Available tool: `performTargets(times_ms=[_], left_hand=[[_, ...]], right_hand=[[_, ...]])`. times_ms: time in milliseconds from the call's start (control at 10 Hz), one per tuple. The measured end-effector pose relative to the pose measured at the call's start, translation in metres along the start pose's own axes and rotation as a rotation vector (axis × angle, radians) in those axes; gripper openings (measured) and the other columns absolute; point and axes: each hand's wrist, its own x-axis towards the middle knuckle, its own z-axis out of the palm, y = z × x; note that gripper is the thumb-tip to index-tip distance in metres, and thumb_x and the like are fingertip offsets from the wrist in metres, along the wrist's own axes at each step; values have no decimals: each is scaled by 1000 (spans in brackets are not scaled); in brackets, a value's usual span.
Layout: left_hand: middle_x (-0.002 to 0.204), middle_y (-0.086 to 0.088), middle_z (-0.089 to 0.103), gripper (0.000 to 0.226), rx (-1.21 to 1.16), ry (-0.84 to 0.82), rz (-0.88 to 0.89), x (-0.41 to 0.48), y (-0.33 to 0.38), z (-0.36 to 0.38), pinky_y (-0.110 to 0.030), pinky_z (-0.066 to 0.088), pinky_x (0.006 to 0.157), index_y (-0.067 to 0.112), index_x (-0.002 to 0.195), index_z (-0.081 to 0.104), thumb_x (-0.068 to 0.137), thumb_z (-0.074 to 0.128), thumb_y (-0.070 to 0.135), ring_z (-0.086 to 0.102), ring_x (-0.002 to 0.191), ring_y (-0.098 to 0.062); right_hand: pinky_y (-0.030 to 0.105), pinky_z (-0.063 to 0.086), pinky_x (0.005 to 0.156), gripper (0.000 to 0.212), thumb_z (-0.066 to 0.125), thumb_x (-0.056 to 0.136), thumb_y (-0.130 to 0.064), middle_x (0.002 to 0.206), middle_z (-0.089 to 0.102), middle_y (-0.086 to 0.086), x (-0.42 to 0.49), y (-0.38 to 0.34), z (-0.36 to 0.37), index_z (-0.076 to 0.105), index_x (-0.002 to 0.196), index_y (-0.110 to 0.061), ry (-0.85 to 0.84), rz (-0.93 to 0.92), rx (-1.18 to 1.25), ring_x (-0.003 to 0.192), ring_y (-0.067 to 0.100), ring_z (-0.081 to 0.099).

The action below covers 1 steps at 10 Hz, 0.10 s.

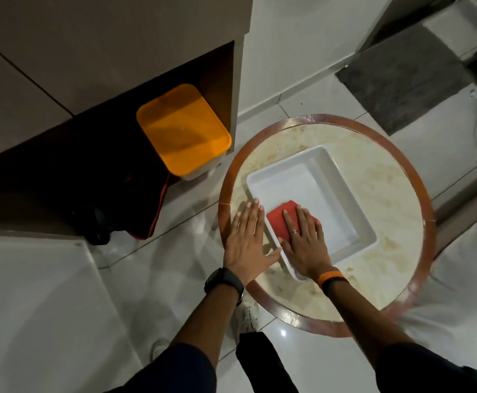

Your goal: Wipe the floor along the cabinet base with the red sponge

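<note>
At far left the cabinet (47, 66) stands with a dark recess along its base, and the pale floor (61, 293) runs in front of it. In the recess mouth sits a box with an orange lid (183, 129). Next comes the round table (373, 194), stained, with a white tray (345, 199) on it. The left hand (245, 242) lies flat on the tabletop just beside the tray's near-left rim, fingers spread, gripping nothing; its thumb reaches toward the rim. The right hand (302, 239) rests palm down inside the tray on the sponge (281, 219), fingers straight and slightly apart, pressing on it, not yet curled round it.

The sponge is in the tray's near-left corner, so no wiping has begun; the step in hand looks like picking it up. To do that well, hold the tray steady with the left hand, curl the right fingers under the sponge's far edge with the thumb on the near one, lift it clear of the rim, then carry it down to the floor by the cabinet base
</note>
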Motion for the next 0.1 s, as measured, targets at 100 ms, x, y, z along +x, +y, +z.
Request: performTargets(times_ms=[100], left_hand=[[171,-14,-15,110,-24,-10,-13,-5,2,3,-46,0,131,6,165,-4,92,28,82,-12,161,-29]], right_hand=[[58,0,133,74,26,107,-57,176,-13,11,1,1,2,-7,166,-26,-9,26,-23,164,33,-10]])
